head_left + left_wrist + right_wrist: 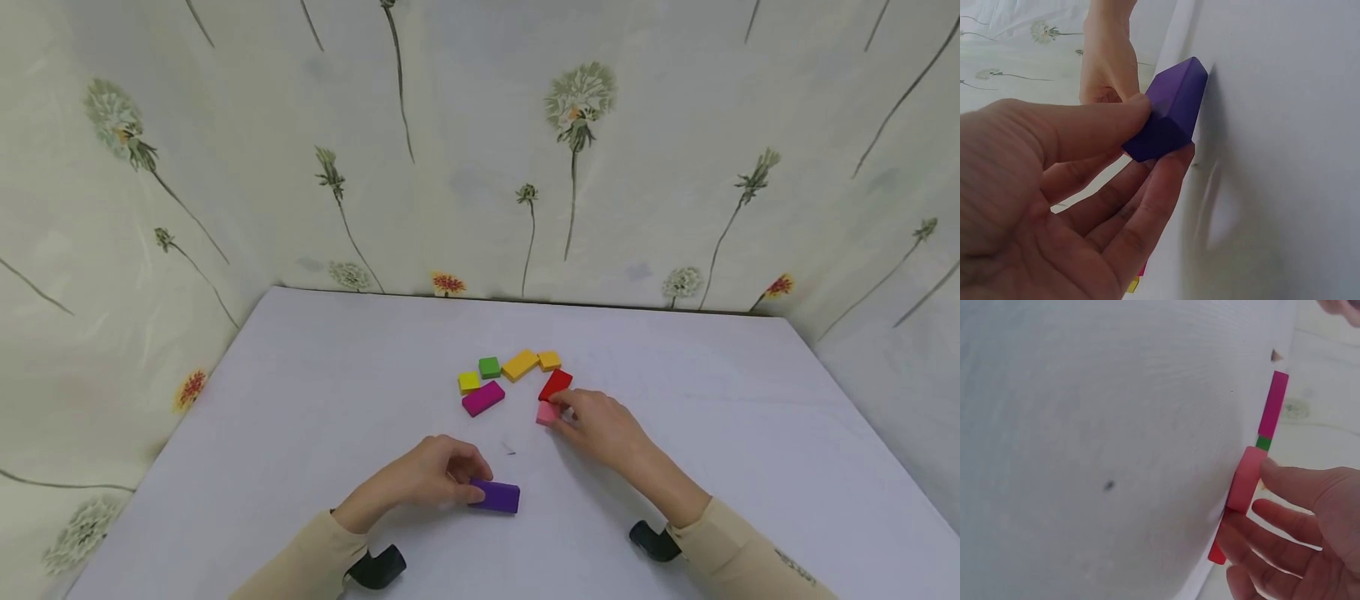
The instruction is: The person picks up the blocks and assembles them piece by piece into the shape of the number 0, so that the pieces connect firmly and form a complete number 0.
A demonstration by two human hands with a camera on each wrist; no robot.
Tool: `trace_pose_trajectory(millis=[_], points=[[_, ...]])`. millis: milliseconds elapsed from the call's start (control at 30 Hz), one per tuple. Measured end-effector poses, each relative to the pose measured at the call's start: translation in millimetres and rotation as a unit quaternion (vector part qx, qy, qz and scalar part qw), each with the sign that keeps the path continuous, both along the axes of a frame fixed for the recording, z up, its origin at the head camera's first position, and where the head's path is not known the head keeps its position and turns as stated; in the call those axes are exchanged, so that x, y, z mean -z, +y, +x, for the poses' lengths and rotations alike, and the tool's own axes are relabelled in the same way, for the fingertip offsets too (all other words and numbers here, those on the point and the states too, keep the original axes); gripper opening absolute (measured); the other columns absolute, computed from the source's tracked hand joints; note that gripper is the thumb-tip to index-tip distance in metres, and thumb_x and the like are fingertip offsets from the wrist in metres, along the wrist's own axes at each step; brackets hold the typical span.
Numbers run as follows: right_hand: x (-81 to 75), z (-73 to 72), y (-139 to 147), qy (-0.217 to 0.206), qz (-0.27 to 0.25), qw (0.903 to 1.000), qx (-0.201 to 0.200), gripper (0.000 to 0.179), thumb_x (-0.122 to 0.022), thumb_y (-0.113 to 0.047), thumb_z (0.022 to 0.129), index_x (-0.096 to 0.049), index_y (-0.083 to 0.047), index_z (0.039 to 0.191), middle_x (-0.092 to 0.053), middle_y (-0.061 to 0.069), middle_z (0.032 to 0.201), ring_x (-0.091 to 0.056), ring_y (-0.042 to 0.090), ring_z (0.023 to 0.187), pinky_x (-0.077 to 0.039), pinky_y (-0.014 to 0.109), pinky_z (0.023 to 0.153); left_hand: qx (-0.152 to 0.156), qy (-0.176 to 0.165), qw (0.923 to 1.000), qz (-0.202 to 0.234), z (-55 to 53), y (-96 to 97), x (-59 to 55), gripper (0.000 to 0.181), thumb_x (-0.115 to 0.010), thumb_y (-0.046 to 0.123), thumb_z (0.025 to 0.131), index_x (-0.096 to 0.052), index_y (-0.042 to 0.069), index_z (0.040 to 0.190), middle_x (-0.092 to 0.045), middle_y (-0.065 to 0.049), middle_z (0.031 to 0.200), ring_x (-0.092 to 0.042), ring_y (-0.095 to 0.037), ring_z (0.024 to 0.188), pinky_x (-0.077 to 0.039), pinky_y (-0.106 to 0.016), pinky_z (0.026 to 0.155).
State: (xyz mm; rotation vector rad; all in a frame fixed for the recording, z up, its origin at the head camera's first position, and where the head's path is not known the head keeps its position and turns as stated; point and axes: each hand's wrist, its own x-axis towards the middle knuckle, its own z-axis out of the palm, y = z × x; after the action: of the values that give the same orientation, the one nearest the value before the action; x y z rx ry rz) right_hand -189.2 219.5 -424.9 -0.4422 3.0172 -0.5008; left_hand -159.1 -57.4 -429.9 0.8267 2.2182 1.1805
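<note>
My left hand (429, 473) pinches one end of a purple rectangular block (498, 497) between thumb and fingers, low over the white table. In the left wrist view the purple block (1175, 103) points away from the palm. Farther up and to the right, my right hand (606, 427) holds a small pink block (547, 413) between thumb and fingers. A red block (556, 384) lies just beyond the pink one, beside my right fingertips. The right wrist view shows the thumb on one end of the pink block (1247, 480) and fingers at its other end.
Left of the red block lie a small orange block (550, 361), a longer orange block (520, 365), a green block (489, 367), a yellow block (468, 382) and a magenta block (483, 399). A flower-printed curtain (480, 150) stands behind the white table (360, 358).
</note>
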Motion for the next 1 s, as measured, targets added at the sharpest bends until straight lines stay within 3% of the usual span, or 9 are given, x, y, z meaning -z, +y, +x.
trace_pose_trajectory(millis=[400, 1000], points=[[1.9, -0.1, -1.2, 0.025, 0.027, 0.9993, -0.007, 0.035, -0.079, -0.019, 0.083, -0.070, -0.006, 0.115, -0.070, 0.005, 0.097, -0.064, 0.023, 0.089, -0.055, 0.041, 0.078, 0.016, -0.011, 0.9998, -0.003, 6.4, -2.6, 2.1, 0.013, -0.075, 0.004, 0.085, -0.072, 0.011, 0.096, -0.068, 0.004, 0.085, -0.059, -0.006, 0.074, -0.050, -0.022, 0.072], [-0.4, 1.2, -1.2, 0.036, 0.044, 0.9983, -0.012, 0.037, -0.079, -0.019, 0.083, -0.071, -0.006, 0.116, -0.068, 0.005, 0.096, -0.063, 0.024, 0.091, -0.055, 0.040, 0.076, 0.027, 0.071, 0.9969, -0.020, 9.9, 0.6, 5.6, 0.012, -0.076, 0.011, 0.086, -0.071, 0.013, 0.097, -0.062, 0.011, 0.088, -0.058, -0.003, 0.084, -0.049, -0.023, 0.079]])
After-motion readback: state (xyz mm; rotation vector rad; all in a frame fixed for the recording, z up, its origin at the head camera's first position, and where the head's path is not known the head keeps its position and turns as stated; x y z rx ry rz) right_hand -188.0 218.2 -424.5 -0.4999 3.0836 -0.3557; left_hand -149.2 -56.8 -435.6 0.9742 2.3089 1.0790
